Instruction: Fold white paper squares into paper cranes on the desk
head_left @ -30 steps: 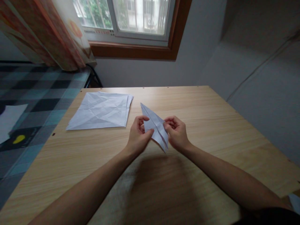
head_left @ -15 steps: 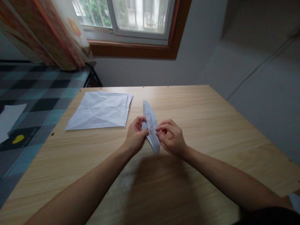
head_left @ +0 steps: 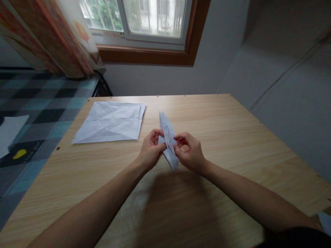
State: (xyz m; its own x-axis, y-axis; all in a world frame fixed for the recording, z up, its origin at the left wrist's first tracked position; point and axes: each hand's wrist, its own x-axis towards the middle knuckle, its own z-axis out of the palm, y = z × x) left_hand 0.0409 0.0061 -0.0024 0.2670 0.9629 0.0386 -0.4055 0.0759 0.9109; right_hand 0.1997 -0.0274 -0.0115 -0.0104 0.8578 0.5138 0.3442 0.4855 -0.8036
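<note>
The wooden table [head_left: 232, 144] is filling most of the view, with a window [head_left: 144, 17] sitting beyond its far edge at twelve o'clock and a checked bedcover [head_left: 38, 113] lying off at nine o'clock. A stack of creased white sheets [head_left: 111, 122] is lying flat on the table at ten o'clock from the hands, well apart from them. The left hand [head_left: 150, 153] is pinching the folded paper [head_left: 168, 137] from the left, thumb and fingers closed on it. The right hand [head_left: 191, 155] is gripping it from the right, fingertips closed near the middle crease. The folded paper is hanging between both hands just above the table's middle, with one tip pointing to twelve o'clock and the other to five. A second ago it was showing as a broader kite leaning toward eleven o'clock. Now it is standing narrower, so its flaps seem to be closing along the long crease. No box, tray or bowl is showing.
</note>
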